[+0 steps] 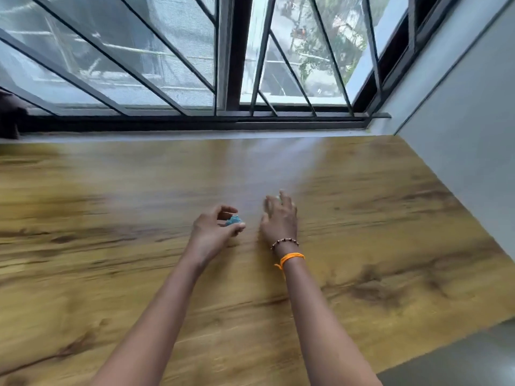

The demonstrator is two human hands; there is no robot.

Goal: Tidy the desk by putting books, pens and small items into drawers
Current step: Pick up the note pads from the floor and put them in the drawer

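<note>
My left hand [214, 228] is over the middle of the wooden desk [111, 218], fingers curled around a small blue item [232, 220] that shows between thumb and fingers. A little to its right, my right hand [278, 221] is curled palm down over a small pale item [278, 197], of which only a sliver shows at the fingertips; whether it is gripped is unclear. The picture is blurred by motion. No drawer is in view.
A barred window [181, 65] with a sill [195, 135] runs along the desk's far edge. A grey wall [459, 121] bounds the desk on the right. The desk's right front corner ends near a grey floor [459, 358]. A dark object [8, 112] sits at the far left.
</note>
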